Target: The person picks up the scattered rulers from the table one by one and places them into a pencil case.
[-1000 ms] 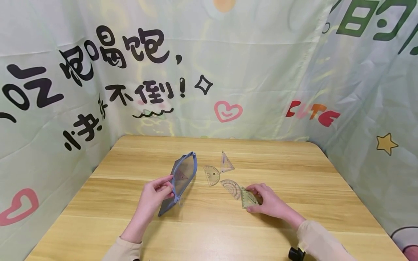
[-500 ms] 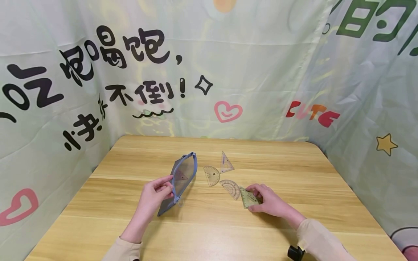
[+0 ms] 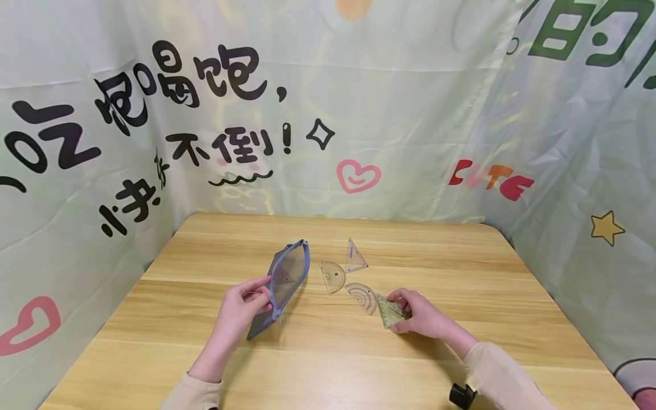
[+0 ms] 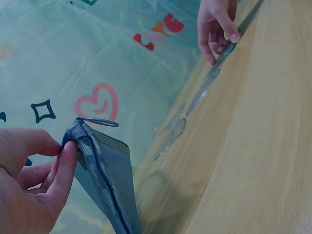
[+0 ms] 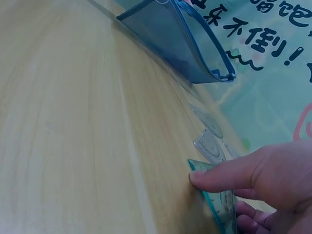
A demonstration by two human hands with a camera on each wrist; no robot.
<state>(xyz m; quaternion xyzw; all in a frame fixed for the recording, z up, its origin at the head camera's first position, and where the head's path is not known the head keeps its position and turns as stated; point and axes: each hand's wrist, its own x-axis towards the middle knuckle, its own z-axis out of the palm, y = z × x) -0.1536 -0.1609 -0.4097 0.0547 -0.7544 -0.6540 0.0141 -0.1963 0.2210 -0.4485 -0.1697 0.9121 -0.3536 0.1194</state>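
Observation:
My left hand (image 3: 243, 302) pinches the edge of a blue zipper pouch (image 3: 260, 326) between thumb and fingers, and the pouch stands on its side with its mouth apart. A small pinkish triangle shows through or inside it. To the right, my right hand (image 3: 425, 316) grips a green set square (image 3: 388, 313) at the tabletop. In the right wrist view the thumb (image 5: 219, 176) presses on its edge, with fingers on the far side. Beside the set square lies a clear protractor (image 3: 363, 298). A second protractor (image 3: 333, 277) and a clear set square (image 3: 355, 259) lie farther back.
All of this is on a wooden table (image 3: 328, 370). Printed fabric (image 3: 410, 114) hangs around its back and sides. A small black object (image 3: 462, 396) is by the right sleeve at the front. A ring-shaped pull (image 4: 100, 122) hangs from the pouch's zipper.
The green set square has turned slightly under my right hand, and that hand has shifted a little to the right. My left hand and the pouch have hardly moved.

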